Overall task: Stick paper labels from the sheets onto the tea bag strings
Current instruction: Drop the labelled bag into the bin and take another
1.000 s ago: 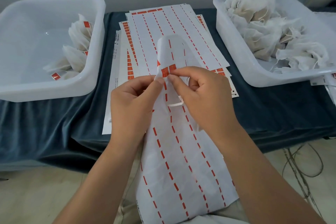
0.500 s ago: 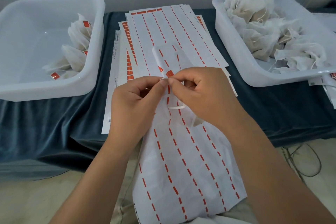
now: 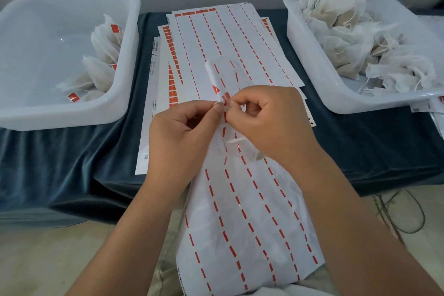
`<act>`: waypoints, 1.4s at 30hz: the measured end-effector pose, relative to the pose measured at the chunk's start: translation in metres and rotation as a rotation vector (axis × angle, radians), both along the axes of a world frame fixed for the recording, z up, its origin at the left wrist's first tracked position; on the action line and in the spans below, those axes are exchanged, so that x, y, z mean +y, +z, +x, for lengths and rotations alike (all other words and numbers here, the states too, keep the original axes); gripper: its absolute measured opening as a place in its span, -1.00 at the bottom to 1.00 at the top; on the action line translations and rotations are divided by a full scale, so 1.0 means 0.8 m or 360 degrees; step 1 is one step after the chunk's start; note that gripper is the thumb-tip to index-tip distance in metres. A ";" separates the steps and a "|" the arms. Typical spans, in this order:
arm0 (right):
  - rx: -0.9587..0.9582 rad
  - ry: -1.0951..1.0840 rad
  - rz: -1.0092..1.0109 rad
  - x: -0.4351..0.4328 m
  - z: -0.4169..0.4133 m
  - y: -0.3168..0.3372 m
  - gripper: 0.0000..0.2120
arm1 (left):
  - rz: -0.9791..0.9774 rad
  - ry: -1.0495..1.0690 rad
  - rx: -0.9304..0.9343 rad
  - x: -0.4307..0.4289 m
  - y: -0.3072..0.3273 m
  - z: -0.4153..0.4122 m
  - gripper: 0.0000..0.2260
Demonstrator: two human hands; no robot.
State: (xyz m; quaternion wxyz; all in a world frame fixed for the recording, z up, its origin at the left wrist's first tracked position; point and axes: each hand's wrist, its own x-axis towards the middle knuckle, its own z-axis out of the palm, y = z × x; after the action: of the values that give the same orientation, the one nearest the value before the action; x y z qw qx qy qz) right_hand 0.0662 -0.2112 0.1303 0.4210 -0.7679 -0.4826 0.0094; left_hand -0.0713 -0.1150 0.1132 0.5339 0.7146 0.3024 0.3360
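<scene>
Folded smaller since a second ago: small red paper label (image 3: 225, 100). Your left hand (image 3: 182, 132) and right hand (image 3: 269, 122) both pinch it over the white red-dashed backing sheet (image 3: 240, 211), presumably sealing it round the tea bag string, hidden between your fingertips.

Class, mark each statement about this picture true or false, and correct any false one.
1. The left hand and right hand both pinch one label. True.
2. Some bags in the left tub carry red tags. True.
3. The left tub holds more bags than the right tub. False: the right tub is heaped; the left holds only a few.
4. The sheets lie on bare wood. False: they lie on a dark blue cloth.
</scene>
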 end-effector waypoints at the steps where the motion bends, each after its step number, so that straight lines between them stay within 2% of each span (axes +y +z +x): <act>1: 0.0066 -0.0026 0.0041 0.000 0.001 -0.001 -0.80 | 0.0003 0.0011 0.0004 -0.001 0.001 0.000 -0.90; 8: 0.0655 -0.0252 0.0202 0.000 0.011 -0.012 -0.79 | 0.0032 0.0062 0.0090 0.003 0.003 0.001 -0.93; 10: 0.0979 -0.0328 0.0265 0.000 0.018 -0.018 -0.74 | 0.0107 0.0118 0.0094 0.009 0.002 0.002 -0.93; 13: 0.1644 -0.0412 0.0609 -0.004 0.033 -0.022 -0.82 | 0.0389 0.0291 0.0181 0.029 -0.003 0.007 -0.92; 14: 0.1753 -0.0421 0.0695 -0.008 0.040 -0.023 -0.76 | 0.0511 0.0359 0.0266 0.040 -0.007 0.011 -0.91; 16: 0.1790 -0.0419 0.0715 -0.016 0.048 -0.026 -0.64 | 0.0708 0.0467 0.0477 0.064 -0.015 0.023 -0.81; 18: 0.1771 -0.0391 0.0656 -0.022 0.050 -0.027 -0.62 | 0.0822 0.0502 0.0660 0.088 -0.026 0.039 -0.73; 21: 0.1778 -0.0351 0.0604 -0.021 0.051 -0.029 -0.59 | 0.0923 0.0497 0.0868 0.110 -0.036 0.061 -0.72; 23: 0.1758 -0.0334 0.0547 -0.019 0.048 -0.029 -0.58 | 0.0960 0.0521 0.0991 0.111 -0.036 0.071 -0.57; 25: 0.1743 -0.0299 0.0514 -0.018 0.045 -0.030 -0.60 | 0.1151 0.0561 0.0905 0.098 -0.029 0.073 -0.52; 27: 0.1751 -0.0237 0.0521 -0.016 0.042 -0.030 -0.70 | 0.1402 0.0503 0.0659 0.078 -0.018 0.072 -0.65; 28: 0.1768 -0.0204 0.0529 -0.016 0.041 -0.030 -0.76 | 0.1385 0.0384 0.0527 0.066 -0.014 0.071 -0.71; 29: 0.1800 -0.0167 0.0544 -0.014 0.039 -0.030 -0.81 | 0.1195 0.0205 0.0438 0.051 -0.007 0.069 -0.67; 31: 0.1848 -0.0111 0.0565 -0.012 0.035 -0.029 -0.82 | 0.0479 -0.0182 0.0324 0.026 0.006 0.069 -0.58; 32: 0.1846 -0.0095 0.0552 -0.011 0.033 -0.030 -0.79 | 0.0154 -0.0292 0.0281 0.016 0.009 0.070 -0.60; 33: 0.1832 -0.0097 0.0528 -0.011 0.030 -0.031 -0.75 | -0.0044 -0.0327 0.0241 0.009 0.008 0.072 -0.68; 35: 0.1789 -0.0112 0.0486 -0.009 0.025 -0.032 -0.76 | -0.0292 -0.0229 0.0119 0.000 0.004 0.072 -0.83; 38: 0.1801 -0.0095 0.0428 -0.010 0.022 -0.035 -0.69 | -0.0604 -0.0002 -0.0088 -0.003 0.001 0.070 -0.89; 40: 0.1891 -0.0021 0.0367 -0.012 0.023 -0.033 -0.74 | -0.0686 0.0060 -0.0190 0.000 -0.001 0.067 -0.88; 42: 0.1864 0.0023 0.0249 -0.017 0.025 -0.032 -0.65 | -0.0663 0.0073 -0.0193 0.004 -0.004 0.065 -0.87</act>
State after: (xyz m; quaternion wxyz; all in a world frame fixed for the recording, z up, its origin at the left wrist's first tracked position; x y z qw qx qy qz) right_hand 0.0866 -0.2251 0.1047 0.6726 -0.5982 -0.1743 0.3992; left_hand -0.0190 -0.1116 0.1097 0.6793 0.5603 0.3488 0.3209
